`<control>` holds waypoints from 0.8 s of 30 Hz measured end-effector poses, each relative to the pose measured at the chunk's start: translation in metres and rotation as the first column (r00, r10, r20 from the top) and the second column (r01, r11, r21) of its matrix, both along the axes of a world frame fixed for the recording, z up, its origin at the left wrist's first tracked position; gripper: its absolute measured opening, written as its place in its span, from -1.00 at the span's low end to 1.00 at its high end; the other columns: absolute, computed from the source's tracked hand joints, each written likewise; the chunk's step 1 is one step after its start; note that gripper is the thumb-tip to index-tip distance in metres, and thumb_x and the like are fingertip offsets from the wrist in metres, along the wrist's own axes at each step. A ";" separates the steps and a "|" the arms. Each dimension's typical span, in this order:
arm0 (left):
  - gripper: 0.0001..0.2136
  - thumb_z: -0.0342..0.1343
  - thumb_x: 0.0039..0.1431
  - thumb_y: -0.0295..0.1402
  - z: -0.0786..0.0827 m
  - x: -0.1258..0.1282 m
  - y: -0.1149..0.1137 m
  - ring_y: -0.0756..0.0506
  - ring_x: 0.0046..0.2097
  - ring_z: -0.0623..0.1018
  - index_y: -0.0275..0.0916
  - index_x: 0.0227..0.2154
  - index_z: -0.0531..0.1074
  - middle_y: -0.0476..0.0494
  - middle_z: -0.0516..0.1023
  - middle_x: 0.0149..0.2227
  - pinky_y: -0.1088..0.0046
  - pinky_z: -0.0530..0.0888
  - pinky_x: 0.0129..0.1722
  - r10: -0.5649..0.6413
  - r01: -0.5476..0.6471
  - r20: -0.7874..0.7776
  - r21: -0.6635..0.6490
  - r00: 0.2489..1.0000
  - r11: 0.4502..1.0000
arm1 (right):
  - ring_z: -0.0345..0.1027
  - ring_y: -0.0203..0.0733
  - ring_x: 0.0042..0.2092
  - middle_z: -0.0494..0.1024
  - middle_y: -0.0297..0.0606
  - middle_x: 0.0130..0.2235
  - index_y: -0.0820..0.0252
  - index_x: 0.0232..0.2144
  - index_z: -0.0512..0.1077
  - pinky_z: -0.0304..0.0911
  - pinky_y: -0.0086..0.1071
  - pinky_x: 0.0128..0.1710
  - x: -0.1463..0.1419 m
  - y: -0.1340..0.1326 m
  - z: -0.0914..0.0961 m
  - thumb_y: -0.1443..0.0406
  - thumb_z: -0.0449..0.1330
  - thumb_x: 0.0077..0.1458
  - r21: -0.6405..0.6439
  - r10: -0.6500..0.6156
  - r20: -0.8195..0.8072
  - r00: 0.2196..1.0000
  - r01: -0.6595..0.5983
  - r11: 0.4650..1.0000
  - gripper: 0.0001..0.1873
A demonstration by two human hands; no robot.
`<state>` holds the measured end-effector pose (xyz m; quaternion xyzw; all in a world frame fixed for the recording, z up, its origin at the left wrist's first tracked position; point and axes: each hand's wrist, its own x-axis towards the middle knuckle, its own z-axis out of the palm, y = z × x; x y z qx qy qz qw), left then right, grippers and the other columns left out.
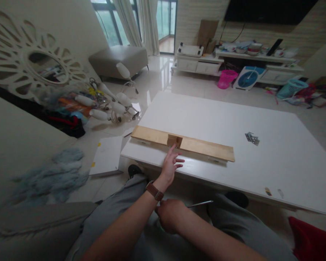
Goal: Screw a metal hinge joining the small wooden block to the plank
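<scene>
A long pale wooden board (pixel 206 148) lies along the near edge of the white table (pixel 206 110), with a brown notch or bracket (pixel 175 140) around its middle. My left hand (pixel 171 165), with a brown watch on the wrist, is open. Its index finger reaches to the lower edge of that notch; whether it touches is unclear. Below, over my lap, my right hand (pixel 170 214) is closed around a screwdriver (pixel 201 203), whose thin metal shaft points right. Its handle is mostly hidden by the fingers.
Metal hinges or brackets (pixel 252 138) lie in a pile on the table's right side. Two small pieces (pixel 268 191) rest by its near edge. On the left floor are a white panel (pixel 106 156), a lamp with several white shades (pixel 116 107) and a bluish fluffy heap (pixel 62 174).
</scene>
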<state>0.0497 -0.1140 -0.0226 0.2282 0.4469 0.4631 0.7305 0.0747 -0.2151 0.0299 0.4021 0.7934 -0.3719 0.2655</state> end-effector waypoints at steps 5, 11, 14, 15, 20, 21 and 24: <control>-0.41 0.14 0.17 -0.36 -0.002 0.000 0.000 -0.03 -0.33 0.61 -0.08 0.30 0.39 -0.18 0.55 -0.08 0.51 0.42 -0.38 0.007 -0.007 -0.005 -0.006 1.000 1.000 | 0.57 0.25 0.12 0.61 0.15 0.13 0.33 0.18 0.50 0.54 0.01 0.03 0.001 0.001 0.002 0.40 0.11 0.30 -0.012 -0.012 -0.011 1.000 0.012 1.000 -0.57; -0.43 0.16 0.16 -0.35 -0.005 0.000 0.000 -0.03 -0.33 0.61 -0.08 0.27 0.41 -0.19 0.56 -0.08 0.51 0.41 -0.37 0.030 -0.030 0.001 -0.023 1.000 0.999 | 0.56 0.26 0.13 0.60 0.16 0.15 0.31 0.20 0.49 0.53 0.02 0.03 0.001 0.000 0.001 0.41 0.11 0.30 -0.015 -0.015 -0.009 1.000 0.015 1.000 -0.55; -0.45 0.15 0.15 -0.36 -0.006 0.000 0.000 -0.01 -0.34 0.60 -0.08 0.25 0.41 -0.16 0.56 -0.09 0.52 0.41 -0.36 0.056 -0.056 -0.002 -0.026 0.998 0.998 | 0.56 0.24 0.13 0.61 0.16 0.13 0.32 0.18 0.49 0.53 0.01 0.05 0.002 0.000 0.001 0.41 0.11 0.31 -0.012 -0.005 -0.015 1.000 0.005 1.000 -0.56; -0.45 0.15 0.15 -0.36 -0.006 0.000 0.000 0.00 -0.35 0.59 -0.08 0.24 0.41 -0.15 0.56 -0.10 0.52 0.41 -0.36 0.067 -0.067 -0.005 -0.027 0.998 0.997 | 0.56 0.24 0.13 0.61 0.16 0.13 0.33 0.18 0.49 0.52 0.01 0.05 0.001 0.000 0.001 0.41 0.12 0.31 -0.017 0.001 -0.013 1.000 -0.002 1.000 -0.56; -0.46 0.15 0.13 -0.37 -0.007 -0.001 0.000 0.00 -0.35 0.58 -0.10 0.22 0.41 -0.15 0.55 -0.10 0.51 0.41 -0.36 0.086 -0.087 -0.008 -0.039 0.996 0.995 | 0.57 0.26 0.13 0.60 0.18 0.15 0.33 0.19 0.49 0.53 0.03 0.03 0.001 0.001 0.000 0.38 0.17 0.29 -0.020 0.001 -0.006 1.000 -0.001 1.000 -0.56; -0.46 0.16 0.13 -0.37 -0.007 -0.001 0.000 -0.01 -0.35 0.59 -0.10 0.21 0.41 -0.16 0.56 -0.11 0.50 0.41 -0.36 0.085 -0.085 -0.004 -0.042 0.996 0.996 | 0.57 0.25 0.12 0.60 0.17 0.14 0.32 0.19 0.49 0.54 0.03 0.02 0.001 0.001 -0.001 0.38 0.17 0.28 -0.015 0.000 -0.009 1.000 0.000 1.000 -0.56; -0.46 0.17 0.12 -0.36 -0.006 -0.001 0.000 -0.01 -0.35 0.59 -0.10 0.21 0.42 -0.16 0.56 -0.10 0.50 0.41 -0.36 0.077 -0.077 0.005 -0.042 0.997 0.996 | 0.57 0.25 0.12 0.60 0.16 0.14 0.30 0.18 0.50 0.53 0.02 0.03 0.001 -0.001 -0.003 0.38 0.18 0.28 -0.001 -0.001 -0.010 1.000 0.001 1.000 -0.56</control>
